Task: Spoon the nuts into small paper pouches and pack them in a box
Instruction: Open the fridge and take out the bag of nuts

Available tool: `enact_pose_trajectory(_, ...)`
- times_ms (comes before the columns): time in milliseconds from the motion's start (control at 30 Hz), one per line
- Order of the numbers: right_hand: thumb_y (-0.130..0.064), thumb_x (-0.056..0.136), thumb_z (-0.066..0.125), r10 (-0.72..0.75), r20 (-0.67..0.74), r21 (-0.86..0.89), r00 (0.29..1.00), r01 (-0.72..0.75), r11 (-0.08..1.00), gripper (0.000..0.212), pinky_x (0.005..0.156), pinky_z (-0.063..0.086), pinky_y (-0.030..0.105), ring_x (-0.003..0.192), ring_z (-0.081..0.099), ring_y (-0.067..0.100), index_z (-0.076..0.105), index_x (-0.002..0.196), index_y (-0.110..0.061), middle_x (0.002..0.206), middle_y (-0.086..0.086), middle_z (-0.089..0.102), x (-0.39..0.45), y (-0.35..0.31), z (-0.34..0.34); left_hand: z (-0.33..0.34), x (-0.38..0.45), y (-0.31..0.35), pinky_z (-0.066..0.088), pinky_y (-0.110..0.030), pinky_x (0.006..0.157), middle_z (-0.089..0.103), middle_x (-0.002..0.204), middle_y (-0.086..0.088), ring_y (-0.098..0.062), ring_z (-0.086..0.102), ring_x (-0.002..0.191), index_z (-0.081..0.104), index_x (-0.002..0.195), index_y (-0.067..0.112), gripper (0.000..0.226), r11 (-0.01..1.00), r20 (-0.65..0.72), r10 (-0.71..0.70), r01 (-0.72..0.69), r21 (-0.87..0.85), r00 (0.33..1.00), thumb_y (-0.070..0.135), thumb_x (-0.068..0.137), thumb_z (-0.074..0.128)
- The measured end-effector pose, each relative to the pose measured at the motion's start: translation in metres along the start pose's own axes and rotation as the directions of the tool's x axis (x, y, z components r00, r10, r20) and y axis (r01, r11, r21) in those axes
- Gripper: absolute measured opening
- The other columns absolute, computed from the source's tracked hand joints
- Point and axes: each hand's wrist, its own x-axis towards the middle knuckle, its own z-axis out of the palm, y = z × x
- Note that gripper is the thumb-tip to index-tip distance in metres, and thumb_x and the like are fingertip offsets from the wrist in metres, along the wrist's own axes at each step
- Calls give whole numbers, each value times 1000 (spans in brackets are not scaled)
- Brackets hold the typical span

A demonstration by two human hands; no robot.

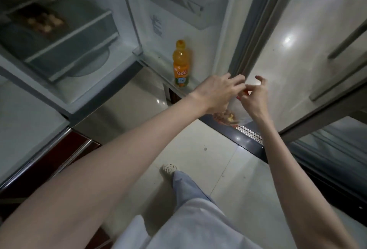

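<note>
both hands meet at about two o'clock from the frame's centre, in front of the open fridge door. the left hand (215, 94) and right hand (253, 94) each pinch the top of a clear plastic bag of nuts (228, 116), which hangs just below them. an orange juice bottle (180, 64) stands on the door shelf (158, 64) at their ten o'clock.

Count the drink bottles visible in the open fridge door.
1: an orange bottle stands upright on the lowest door shelf, left of both hands. Upper door shelves are partly cropped, so others may be hidden.
</note>
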Motion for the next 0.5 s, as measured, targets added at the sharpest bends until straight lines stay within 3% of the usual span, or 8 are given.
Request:
enact_pose_trajectory(67,-2,82,66,-4,49,-19,999,5,1000,16,106,29,20,138,35,24,74,95,0,150,18,33,10,2,-4,-3,16,4,55,-39,77,37,149,-5,-25,54,114,40,139,16,48,999,-5,-5,5,40,1000,12,92,46)
enact_pose_trajectory(133,1,76,67,-64,83,-15,995,66,998,15,103,36,26,133,44,27,74,90,2,142,18,47,17,2,-5,-7,26,7,54,-39,77,38,147,-4,-25,53,114,39,140,18,48,997,-2,-49,49,52,999,13,93,45)
enact_pose_trajectory(200,5,71,65,-92,77,-11,993,93,996,11,90,40,23,122,53,29,73,77,0,130,21,55,21,1,-5,-9,32,9,52,-38,75,43,140,-4,-24,53,113,39,141,18,48,993,-22,-105,106,51,994,15,93,44)
enact_pose_trajectory(300,7,71,60,-115,63,-8,991,115,993,21,80,33,12,119,53,29,69,63,-10,119,24,56,22,-1,-2,-11,29,11,51,-39,76,50,132,-4,-24,53,115,35,145,17,51,981,-64,-189,191,29,980,16,94,42)
enact_pose_trajectory(400,7,72,55,-168,87,-78,982,175,981,20,75,31,9,117,54,30,72,66,-2,114,22,58,11,-1,0,-11,21,15,53,-41,76,56,125,-6,-26,55,113,35,145,15,50,960,-90,-278,274,-61,956,12,95,40)
enact_pose_trajectory(500,8,69,52,-230,166,-167,959,257,952,21,76,42,25,107,58,32,72,69,1,116,20,58,-10,-7,2,-15,9,23,55,-45,78,62,118,-10,-31,60,106,37,140,11,45,892,-134,-414,372,-258,900,13,96,40)
